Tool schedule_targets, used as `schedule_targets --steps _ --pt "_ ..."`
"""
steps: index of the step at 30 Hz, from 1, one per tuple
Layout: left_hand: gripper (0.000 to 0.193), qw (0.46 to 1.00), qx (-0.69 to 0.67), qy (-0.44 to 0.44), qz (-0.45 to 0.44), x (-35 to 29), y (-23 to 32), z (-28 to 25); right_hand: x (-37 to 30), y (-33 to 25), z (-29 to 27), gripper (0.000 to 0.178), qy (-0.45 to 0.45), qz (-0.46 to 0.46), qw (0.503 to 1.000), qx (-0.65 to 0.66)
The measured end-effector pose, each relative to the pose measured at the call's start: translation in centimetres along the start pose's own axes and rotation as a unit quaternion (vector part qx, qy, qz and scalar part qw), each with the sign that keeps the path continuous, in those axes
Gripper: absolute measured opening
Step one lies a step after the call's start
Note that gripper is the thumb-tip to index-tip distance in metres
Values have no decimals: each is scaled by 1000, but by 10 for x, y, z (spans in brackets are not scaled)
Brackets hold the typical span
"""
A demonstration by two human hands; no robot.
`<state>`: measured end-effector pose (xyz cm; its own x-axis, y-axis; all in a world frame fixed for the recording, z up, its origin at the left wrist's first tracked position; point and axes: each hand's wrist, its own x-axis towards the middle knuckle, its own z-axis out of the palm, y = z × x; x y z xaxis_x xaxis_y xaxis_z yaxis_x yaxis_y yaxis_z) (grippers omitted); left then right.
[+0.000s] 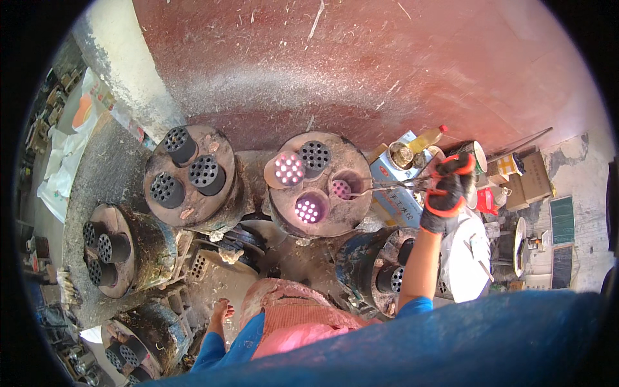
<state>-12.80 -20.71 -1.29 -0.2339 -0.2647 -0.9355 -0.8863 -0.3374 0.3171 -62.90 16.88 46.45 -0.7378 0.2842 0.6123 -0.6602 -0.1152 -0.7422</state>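
My right hand, in a black glove with orange-red parts, is closed around the handles of long metal tongs. The tongs reach left to a glowing honeycomb coal briquette down in the right hole of a round stove; whether they grip it cannot be told. A second glowing briquette sits in the front hole. At the left of the stove top stands a pale, glowing briquette, beside a black briquette at the back. My bare left hand hangs low, away from the stove, fingers loosely apart.
More round stoves with black briquettes stand left, far left, lower left and front right. A blue-white carton, oil bottle and white round tabletop lie rightward. A red wall rises behind.
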Motion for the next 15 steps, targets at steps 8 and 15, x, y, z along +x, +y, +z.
schedule_targets --steps 8,15 --pt "25 998 -29 14 46 -10 10 -4 -20 90 -15 56 38 94 990 -94" --pt "27 999 -29 22 19 -15 -15 -13 -12 71 4 29 43 36 990 -132"
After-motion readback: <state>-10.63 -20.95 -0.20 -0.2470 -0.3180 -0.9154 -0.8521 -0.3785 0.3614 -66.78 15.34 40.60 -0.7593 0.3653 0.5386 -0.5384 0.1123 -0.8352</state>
